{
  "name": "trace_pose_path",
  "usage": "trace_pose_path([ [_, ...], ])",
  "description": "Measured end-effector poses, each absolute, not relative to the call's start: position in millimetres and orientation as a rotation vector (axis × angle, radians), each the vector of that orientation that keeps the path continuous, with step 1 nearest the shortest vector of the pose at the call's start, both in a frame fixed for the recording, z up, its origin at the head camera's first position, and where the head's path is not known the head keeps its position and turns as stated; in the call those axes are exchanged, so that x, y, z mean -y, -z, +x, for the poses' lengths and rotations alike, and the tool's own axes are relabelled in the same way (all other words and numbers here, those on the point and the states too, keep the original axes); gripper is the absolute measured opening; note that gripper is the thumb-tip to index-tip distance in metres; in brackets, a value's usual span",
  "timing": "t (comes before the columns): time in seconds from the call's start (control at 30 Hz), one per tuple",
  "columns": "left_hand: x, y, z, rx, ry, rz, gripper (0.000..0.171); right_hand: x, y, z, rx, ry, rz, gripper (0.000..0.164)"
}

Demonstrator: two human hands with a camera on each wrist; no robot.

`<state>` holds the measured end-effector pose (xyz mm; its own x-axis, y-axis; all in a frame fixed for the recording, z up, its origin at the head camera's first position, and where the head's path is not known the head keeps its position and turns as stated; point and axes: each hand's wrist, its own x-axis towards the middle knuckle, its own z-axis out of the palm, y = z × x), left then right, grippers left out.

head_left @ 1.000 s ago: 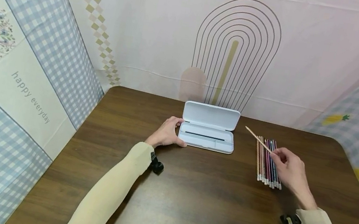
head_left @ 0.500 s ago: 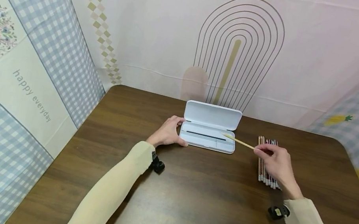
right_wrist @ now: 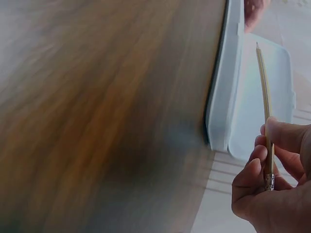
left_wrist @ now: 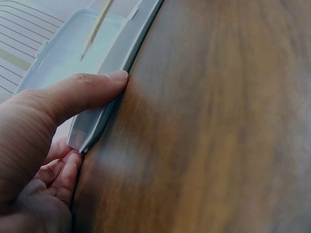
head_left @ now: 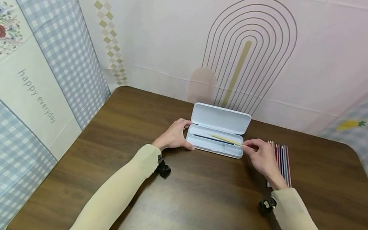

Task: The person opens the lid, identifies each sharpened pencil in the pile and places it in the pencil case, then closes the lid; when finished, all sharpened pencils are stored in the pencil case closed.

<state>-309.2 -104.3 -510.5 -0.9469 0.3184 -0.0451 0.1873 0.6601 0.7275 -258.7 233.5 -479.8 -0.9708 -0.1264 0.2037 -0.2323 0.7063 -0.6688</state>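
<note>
A white pencil case (head_left: 212, 151) lies on the table with its lid (head_left: 221, 118) raised at the back. My left hand (head_left: 173, 134) grips the case's left end, its thumb at the front edge and its fingers round the far side. One dark pencil (head_left: 202, 136) lies in the case's long compartment. Between thumb and fingers, my right hand (head_left: 263, 157) pinches a yellow pencil (right_wrist: 265, 92) near its metal-banded end. That pencil's sharpened tip points left, over the case; whether it touches the tray cannot be told. The right wrist view shows the pencil apart from the case wall.
Several coloured pencils (head_left: 284, 165) lie side by side to the right of the case, partly hidden by my right hand and wrist. The brown wooden table (head_left: 198, 204) ends at a patterned cloth (head_left: 166, 46) behind the case.
My right hand has moved left from above the pencil row, bringing the yellow pencil over the case and lowering it. My left hand keeps its hold on the case.
</note>
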Motion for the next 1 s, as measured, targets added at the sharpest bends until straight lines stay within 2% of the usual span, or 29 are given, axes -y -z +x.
trace_pose_path([
  [0.43,104,509,-308,-2.704,-1.152,0.423,0.099,-212,489,-288,2.806,-1.137,0.351,0.015],
  [1.0,104,509,-309,-2.698,-1.168,0.418,0.098,-185,497,-304,2.807,-1.103,0.432,0.011],
])
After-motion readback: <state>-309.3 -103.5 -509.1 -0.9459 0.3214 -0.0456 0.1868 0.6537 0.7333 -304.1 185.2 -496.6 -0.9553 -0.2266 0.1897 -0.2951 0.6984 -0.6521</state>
